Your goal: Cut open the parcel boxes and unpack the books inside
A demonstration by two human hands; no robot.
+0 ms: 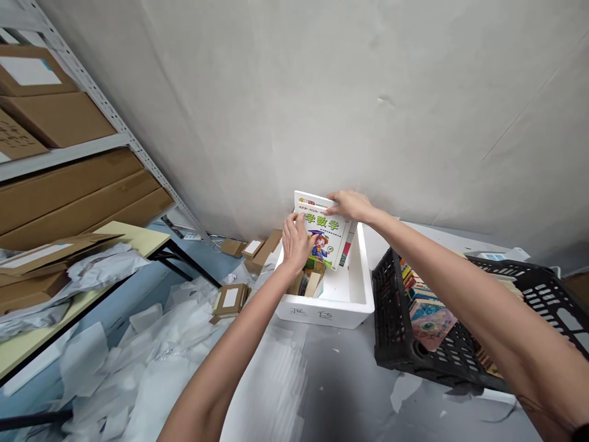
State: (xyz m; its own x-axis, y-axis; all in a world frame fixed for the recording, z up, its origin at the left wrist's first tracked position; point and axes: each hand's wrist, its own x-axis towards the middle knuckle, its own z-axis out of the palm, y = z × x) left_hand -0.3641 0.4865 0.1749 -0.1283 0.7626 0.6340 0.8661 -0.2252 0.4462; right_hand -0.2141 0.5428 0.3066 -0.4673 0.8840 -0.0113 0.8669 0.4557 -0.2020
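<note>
A children's math book [329, 230] with a white cover, green Chinese characters and a cartoon figure stands tilted over a white foam box [331, 314]. My left hand [297, 242] grips its left side, thumb across the front cover. At the top right edge, my right hand [350, 204] pinches the book, fingers bent over the cover. Other books [310, 283] stand inside the box, beneath and left of the held one. Whether a second book lies directly behind it, I cannot tell.
To the right, a black plastic crate [396, 307] holds several books [430, 313]. Cardboard boxes fill the shelf [64, 155] at left. Packing foam and plastic [161, 362] cover the floor near a yellow table [151, 238]. A grey wall [322, 98] rises behind the box.
</note>
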